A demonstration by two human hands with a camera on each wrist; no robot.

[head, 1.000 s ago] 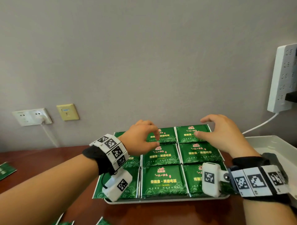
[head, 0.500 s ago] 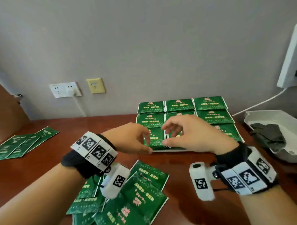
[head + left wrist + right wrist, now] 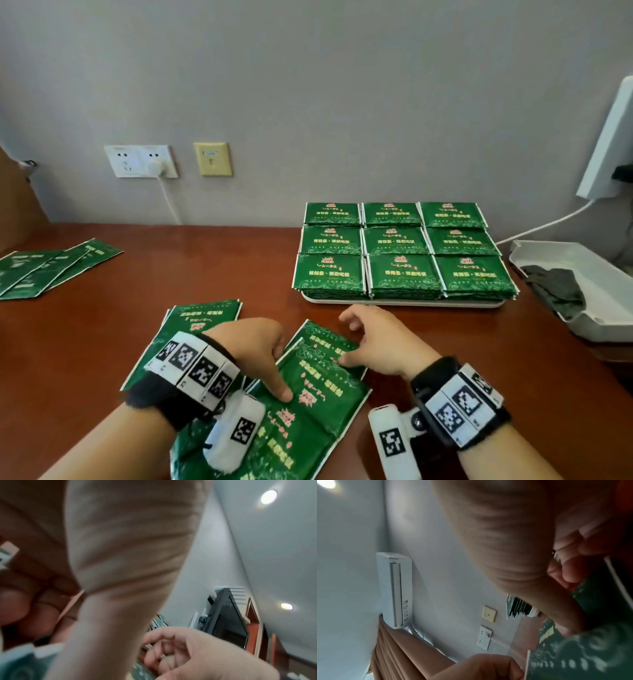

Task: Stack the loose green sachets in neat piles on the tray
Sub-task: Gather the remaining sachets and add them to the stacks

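Our left hand [image 3: 253,346] presses a straightened finger on the top loose sachet [image 3: 308,404], just in front of the tray [image 3: 404,303]; our right hand [image 3: 373,337] pinches its far edge. The tray holds 9 neat piles. These packets look light, thin and slippery, so we judge the edges the best hold.

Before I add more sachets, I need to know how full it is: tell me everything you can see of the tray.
The tray is white, shallow and looks like plastic; only its rounded front rim shows. It lies flat on the wooden table, close to the wall. Nine piles of green sachets cover it in a three-by-three grid, several sachets high, overhanging the left, right and front edges. Neither hand touches it.
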